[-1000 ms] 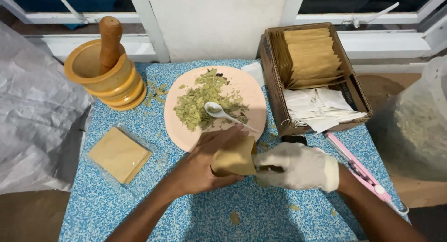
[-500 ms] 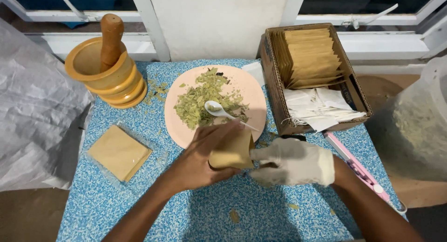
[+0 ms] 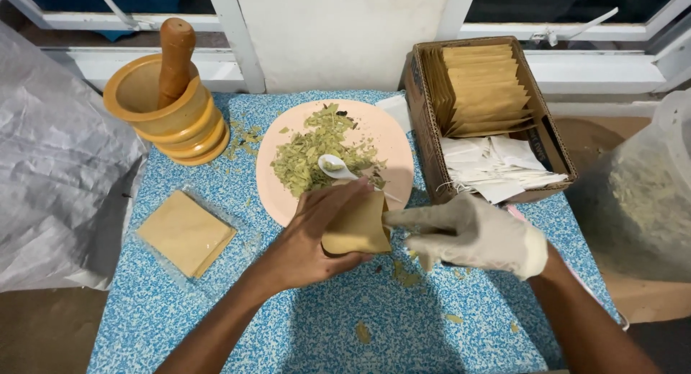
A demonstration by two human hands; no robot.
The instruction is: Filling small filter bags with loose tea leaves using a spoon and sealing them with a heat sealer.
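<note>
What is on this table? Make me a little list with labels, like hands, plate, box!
Left hand: bare, holds a small brown paper pouch
Right hand: in a white glove, fingers pointing at the pouch's edge
Plate: pink, with crushed green leaves and a white spoon
Box: cardboard, brown pouches at the back, white bags with strings in front
Mortar: yellow, wooden pestle standing in it
Packet: clear wrap of brown pouches, left of the hands
Table: blue speckled cloth, leaf crumbs scattered
</note>
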